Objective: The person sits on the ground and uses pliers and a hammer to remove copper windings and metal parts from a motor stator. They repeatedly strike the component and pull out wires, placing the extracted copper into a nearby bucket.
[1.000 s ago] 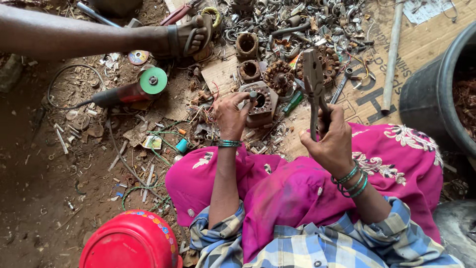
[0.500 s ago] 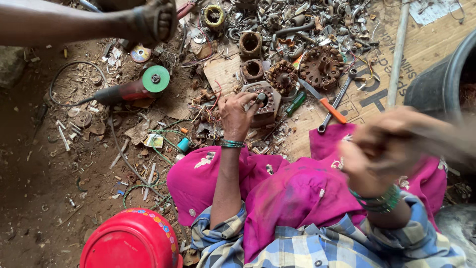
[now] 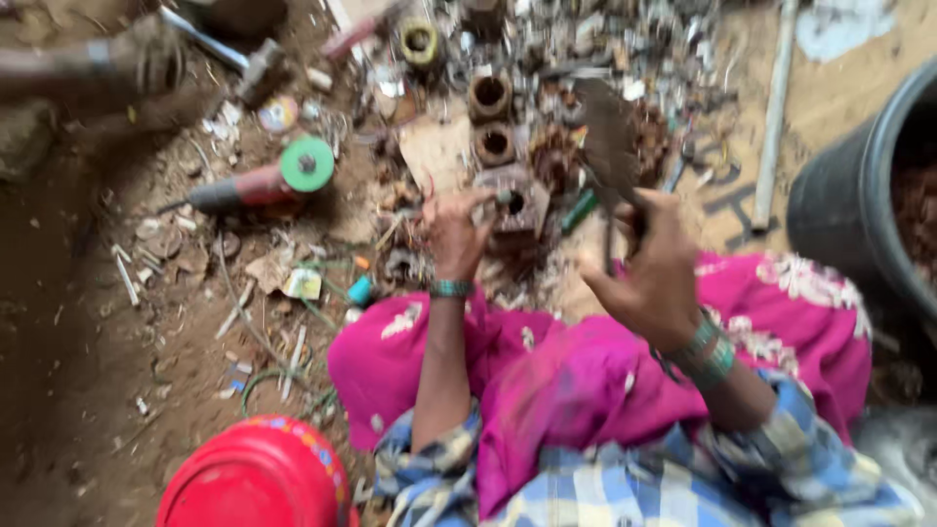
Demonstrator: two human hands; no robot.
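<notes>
Soft, even daylight, no hard shadows, no glare. Whole frame smeared by motion blur; nothing crisp. Right hand [image 3: 656,283] and dark tool [image 3: 607,146] in it streaked worst. Another person's arm [image 3: 93,66] at top left ghosted, near transparent. Metal scrap pile [image 3: 586,59] at top reduced to mush. Pink cloth [image 3: 586,381] vivid, saturated. Black tub [image 3: 849,210] at right edge dark, interior dim.

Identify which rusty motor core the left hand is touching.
The squarish core nearest the person, under the left hand; the two round cores beyond lie untouched.
</notes>
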